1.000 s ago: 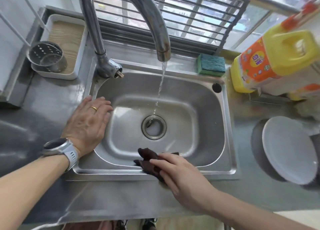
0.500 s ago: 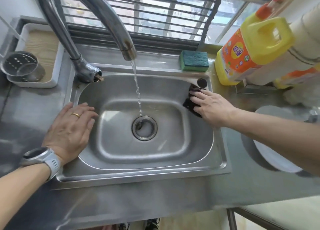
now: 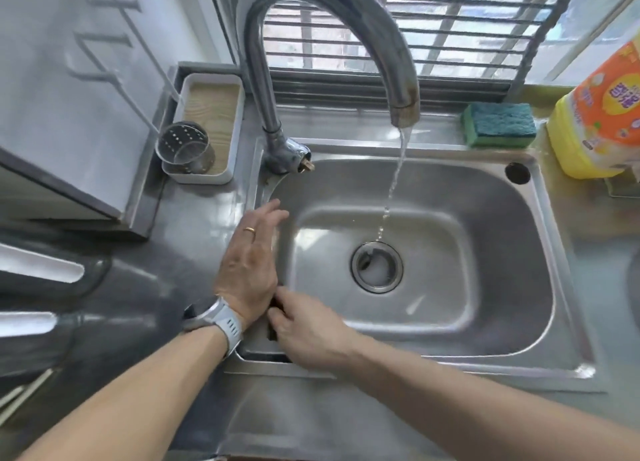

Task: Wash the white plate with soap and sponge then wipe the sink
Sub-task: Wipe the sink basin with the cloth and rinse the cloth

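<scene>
Sink wipe under way, plate out of sight

Sink [image 3: 540,287] wiping looks to us like the step in hand. The white plate does not show in this view, so we cannot say where it lies or whether it is clean; we judge the washing finished only because the sponge [image 3: 498,124] sits idle on the ledge behind the basin, just beside the yellow soap bottle [image 3: 595,121], and neither hand is on either.

Our right hand [image 3: 308,329] is at the basin's near-left corner, fingers curled down on a dark cloth [image 3: 273,336], of which only a sliver shows beneath the hand. Our left hand [image 3: 251,263] lies flat on the left rim, fingers straight and close together, holding nothing.

Water runs from the faucet [image 3: 401,89] toward the drain [image 3: 377,266], so the tap is not yet shut off. We judge the remaining walls and rim may need passes too, though we cannot tell which parts are wiped.

The sink's long axis runs left to right across our view, with the faucet base at its far-left corner and the overflow hole [image 3: 517,173] at its far-right corner
</scene>
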